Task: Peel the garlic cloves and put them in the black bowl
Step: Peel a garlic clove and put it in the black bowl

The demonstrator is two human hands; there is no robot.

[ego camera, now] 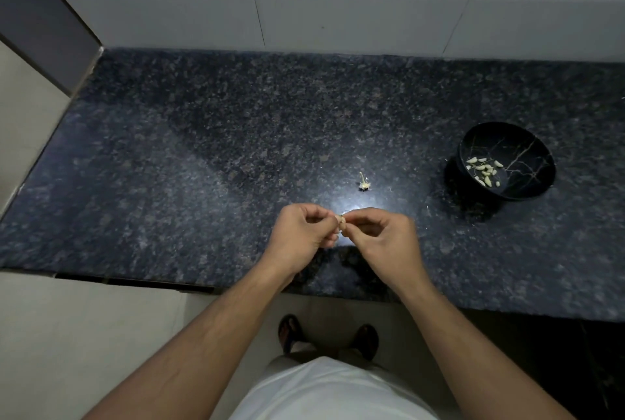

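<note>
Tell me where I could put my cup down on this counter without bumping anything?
The counter is bare on its whole left half, from the side wall to the garlic stem, and along the back by the white tiles. It is busier on the right near the black bowl, and at the front where both hands peel a clove.

The hands [341, 228] hide most of the garlic clove [341, 220].

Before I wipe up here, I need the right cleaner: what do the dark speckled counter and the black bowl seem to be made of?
The dark speckled counter looks like polished granite: grey flecks in black and a bright glare spot near the hands. The black round bowl looks glossy, with pale marble-like veins; whether it is ceramic, stone or melamine cannot be told. The wall appears to be pale glazed tile with thin joints.
</note>
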